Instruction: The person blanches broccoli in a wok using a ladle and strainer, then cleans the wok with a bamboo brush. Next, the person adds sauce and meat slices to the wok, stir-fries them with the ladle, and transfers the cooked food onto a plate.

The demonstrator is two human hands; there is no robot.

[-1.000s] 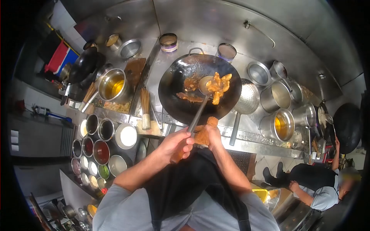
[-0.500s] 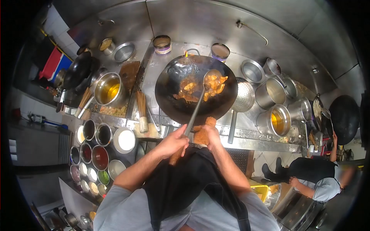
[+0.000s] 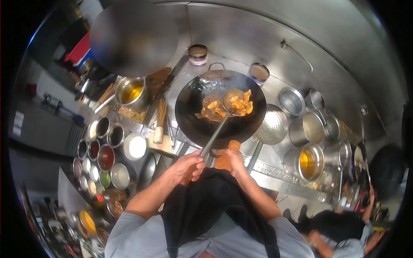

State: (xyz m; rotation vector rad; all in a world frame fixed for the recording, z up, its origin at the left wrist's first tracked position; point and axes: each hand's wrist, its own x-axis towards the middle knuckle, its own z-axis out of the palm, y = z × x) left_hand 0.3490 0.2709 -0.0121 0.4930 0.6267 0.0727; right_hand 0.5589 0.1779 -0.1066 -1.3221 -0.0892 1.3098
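Note:
My left hand is closed round the handle of a long ladle, whose bowl rests among browned, saucy food pieces in the wok. The dark wok sits on the stove in front of me. With a folded brown cloth in its grip, my right hand is closed at the wok's near edge. The wok's near handle is mostly hidden by the cloth and hand. A perforated skimmer lies just right of the wok.
Left of the wok are a bamboo brush, a pot of yellow oil and several seasoning containers. At right stand metal pots and another oil pot. A person works at lower right beside another wok.
My view has turned, shifting the surroundings. The ladle's bowl has moved slightly left and nearer within the wok, and the food has shifted. Both hands keep their holds.

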